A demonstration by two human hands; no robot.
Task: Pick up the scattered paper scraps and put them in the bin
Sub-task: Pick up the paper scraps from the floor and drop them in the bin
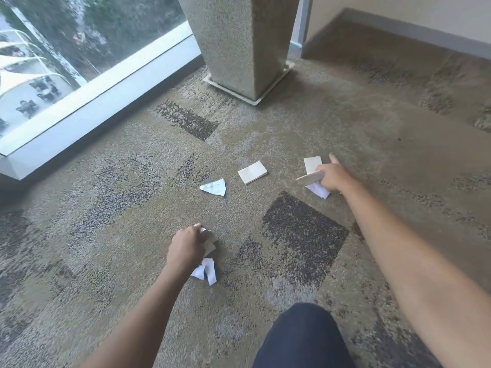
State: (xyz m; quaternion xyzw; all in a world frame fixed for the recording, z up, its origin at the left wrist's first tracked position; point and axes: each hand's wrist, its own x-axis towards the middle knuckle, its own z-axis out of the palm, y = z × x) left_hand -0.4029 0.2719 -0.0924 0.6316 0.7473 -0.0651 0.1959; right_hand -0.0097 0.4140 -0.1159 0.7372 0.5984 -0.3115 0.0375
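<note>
Crouching on the patterned carpet (292, 128), your left hand (186, 248) and right hand (332, 177) each pinch gathered scraps, while a white triangular torn scrap (214, 186) and a beige folded rectangle (252, 172) remain; no bin is visible.

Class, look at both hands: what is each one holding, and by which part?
The left hand grips a bunch of paper scraps near their upper ends, white ends hanging below. The right hand clutches several scraps around their middles, their ends sticking out.
</note>
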